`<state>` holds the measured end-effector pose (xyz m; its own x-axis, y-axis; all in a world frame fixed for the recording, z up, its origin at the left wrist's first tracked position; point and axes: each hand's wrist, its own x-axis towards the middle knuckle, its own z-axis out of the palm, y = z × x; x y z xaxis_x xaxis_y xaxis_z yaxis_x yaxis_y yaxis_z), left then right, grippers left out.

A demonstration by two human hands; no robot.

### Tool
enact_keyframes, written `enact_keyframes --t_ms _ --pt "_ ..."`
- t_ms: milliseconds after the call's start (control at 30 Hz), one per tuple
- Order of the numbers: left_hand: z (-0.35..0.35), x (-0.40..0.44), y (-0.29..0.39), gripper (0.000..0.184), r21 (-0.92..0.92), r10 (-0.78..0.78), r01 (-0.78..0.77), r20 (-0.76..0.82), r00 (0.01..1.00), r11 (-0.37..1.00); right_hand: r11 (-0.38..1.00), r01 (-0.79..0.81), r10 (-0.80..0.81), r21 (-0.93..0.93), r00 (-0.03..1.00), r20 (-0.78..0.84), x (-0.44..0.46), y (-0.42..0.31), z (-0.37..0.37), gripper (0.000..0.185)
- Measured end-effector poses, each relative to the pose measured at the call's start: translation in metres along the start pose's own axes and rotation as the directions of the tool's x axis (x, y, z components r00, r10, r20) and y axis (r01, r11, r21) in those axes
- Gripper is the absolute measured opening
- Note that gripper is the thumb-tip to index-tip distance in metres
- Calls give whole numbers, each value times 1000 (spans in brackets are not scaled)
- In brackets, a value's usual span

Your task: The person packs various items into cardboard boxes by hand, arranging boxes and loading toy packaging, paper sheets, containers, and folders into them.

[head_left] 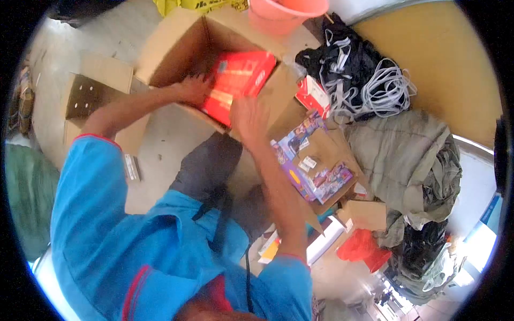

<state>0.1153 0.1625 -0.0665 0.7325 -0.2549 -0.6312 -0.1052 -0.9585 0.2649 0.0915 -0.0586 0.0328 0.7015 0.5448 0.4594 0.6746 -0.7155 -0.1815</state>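
A flat red box [238,80] with yellow print lies tilted in the mouth of an open brown carton [179,40]. My left hand [197,89] holds its left edge, beside the carton's near wall. At the box's lower right edge is my right hand [249,113], also gripping it, with the fingers slightly blurred. The fingertips of both hands are partly hard to make out. How far the red box reaches down inside the carton is hidden.
Right of the carton are a small red-and-white box [313,96], a purple printed carton [313,160], black bags with white cord [388,88] and grey-green cloth [401,155]. A pink bucket [286,15] stands behind. Another open carton [88,99] is at the left.
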Motion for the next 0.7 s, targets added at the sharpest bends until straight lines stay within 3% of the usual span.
enact_keyframes --t_ms 33,67,133,167,233,367,433,467,533,567,633,667,700 --pt "10 4 -5 72 23 -46 53 -239 970 998 989 -148 137 -8 899 416 27 4 -2 11" --pt "5 19 -18 72 33 -47 57 -246 968 998 989 -148 137 -5 904 404 35 8 4 11" --pt "-14 22 -17 69 -252 -52 -56 -403 914 966 998 -28 55 -60 856 513 37 10 13 12" --pt "-26 24 -12 69 -253 -53 -54 -398 916 966 998 -31 55 -56 855 516 40 11 20 12" --pt "-49 20 5 65 -218 31 -221 -643 765 951 990 -32 124 -139 672 730 45 5 33 16" --pt "-41 79 -5 70 -184 23 -175 -625 780 967 981 116 30 -154 695 719 61 7 38 15" --pt "-39 104 -9 76 -260 126 -252 -420 899 932 962 180 53 -204 613 789 63 0 47 17" --pt "-33 106 -7 76 -259 133 -257 -416 900 931 963 174 60 -207 610 790 48 0 60 17" --pt "-38 92 8 80 -56 261 -348 -553 791 936 934 346 -158 -86 617 771 14 7 102 17" --pt "-55 81 19 85 -46 205 -252 -454 867 967 932 350 -157 -93 621 768 20 9 106 17" --pt "-69 80 21 85 -34 201 -232 -391 898 972 973 170 0 -155 673 740 11 8 108 18" --pt "-66 80 26 86 0 217 -228 -312 925 974 976 154 14 -152 656 754 3 6 111 18" --pt "-53 90 21 91 40 244 -247 -382 891 968 985 135 1 -111 629 777 1 10 120 19"
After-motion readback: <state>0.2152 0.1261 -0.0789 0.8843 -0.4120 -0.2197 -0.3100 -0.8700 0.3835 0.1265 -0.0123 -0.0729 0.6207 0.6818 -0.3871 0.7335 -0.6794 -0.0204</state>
